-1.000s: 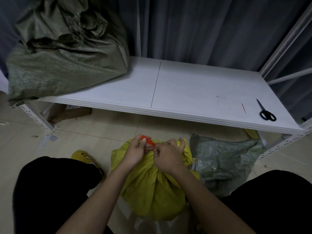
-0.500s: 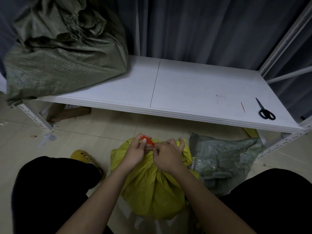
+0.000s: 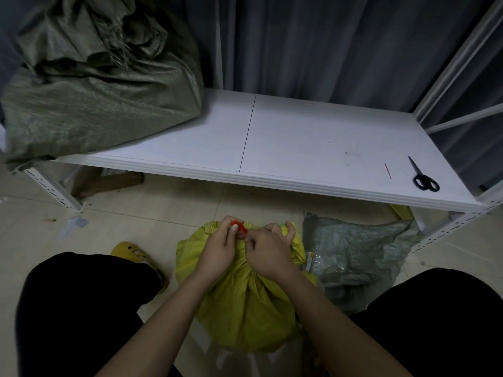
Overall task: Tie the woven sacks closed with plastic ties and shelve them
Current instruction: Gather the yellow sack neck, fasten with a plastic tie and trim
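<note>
Two hands meet at the gathered neck of a yellow woven sack [image 3: 245, 303] on the floor, between the person's knees. The fingers [image 3: 231, 227] of the left hand [image 3: 217, 251] pinch an orange plastic tie [image 3: 239, 227] at the top of the neck. The right hand [image 3: 268, 251] has its fingers curled around the bunched cloth just beside the tie. The sack is full and round, but what is inside I cannot tell.

Right of it on the floor lies a grey-green woven sack [image 3: 359, 254], crumpled, partly under the white shelf [image 3: 299, 148]. On the far left of the shelf sits a big green woven sack [image 3: 95, 85], bulging, with its mouth rumpled; its contents are hidden. Near the right end of the shelf lie black scissors [image 3: 424, 178] and, just left of them, a thin red tie [image 3: 388, 171]. A yellow sandal [image 3: 133, 253] is on the floor at the left.
</note>
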The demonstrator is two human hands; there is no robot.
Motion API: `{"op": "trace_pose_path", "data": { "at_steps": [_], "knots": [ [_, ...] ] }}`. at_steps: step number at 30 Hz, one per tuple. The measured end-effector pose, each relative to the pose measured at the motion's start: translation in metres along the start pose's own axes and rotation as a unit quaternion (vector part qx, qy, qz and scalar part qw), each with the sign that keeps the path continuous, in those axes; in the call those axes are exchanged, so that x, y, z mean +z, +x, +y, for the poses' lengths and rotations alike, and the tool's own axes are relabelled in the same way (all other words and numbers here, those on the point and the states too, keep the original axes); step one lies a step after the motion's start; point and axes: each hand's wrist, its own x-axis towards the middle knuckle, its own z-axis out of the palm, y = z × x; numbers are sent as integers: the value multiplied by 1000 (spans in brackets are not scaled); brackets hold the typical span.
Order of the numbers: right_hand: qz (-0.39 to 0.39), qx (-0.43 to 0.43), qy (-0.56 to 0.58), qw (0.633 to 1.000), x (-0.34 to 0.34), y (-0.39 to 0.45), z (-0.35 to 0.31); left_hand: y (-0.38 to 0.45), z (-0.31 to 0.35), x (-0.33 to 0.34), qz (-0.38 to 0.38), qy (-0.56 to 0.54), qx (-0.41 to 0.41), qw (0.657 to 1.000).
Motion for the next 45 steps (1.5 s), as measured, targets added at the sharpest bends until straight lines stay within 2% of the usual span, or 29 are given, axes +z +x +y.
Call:
{"op": "trace_pose_path", "data": {
  "at_steps": [6, 11, 16, 22, 25, 31, 35, 39, 42, 45],
  "knots": [
    [49, -18, 36, 998, 11, -9, 8, -8, -5, -1, -2, 53, 51, 997],
    [85, -26, 36, 995, 21, -15, 12, -14, -5, 1, 13, 10, 40, 999],
    [88, -22, 45, 995, 25, -17, 15, -23, -5, 0, 20, 0, 34, 999],
    [94, -2, 78, 993, 25, -15, 11, -30, -3, 3, -40, 28, 61, 997],
    [91, -1, 83, 992, 26, -17, 13, -36, -2, 3, -36, 7, 33, 999],
    [87, -28, 74, 993, 25, -22, 19, -26, 7, 1, 15, -123, -102, 987],
    [93, -50, 63, 992, 26, -23, 19, -14, 4, -1, -15, -170, -162, 972],
    [73, -81, 61, 992, 22, -25, 23, -13, 0, -3, -29, -150, -149, 977],
    [13, -107, 72, 992, 10, -26, 28, -14, -2, 0, -11, -104, -133, 986],
    [24, -161, -2, 987, 5, -23, 38, -16, -3, 2, 8, -73, -105, 992]
  ]
}}
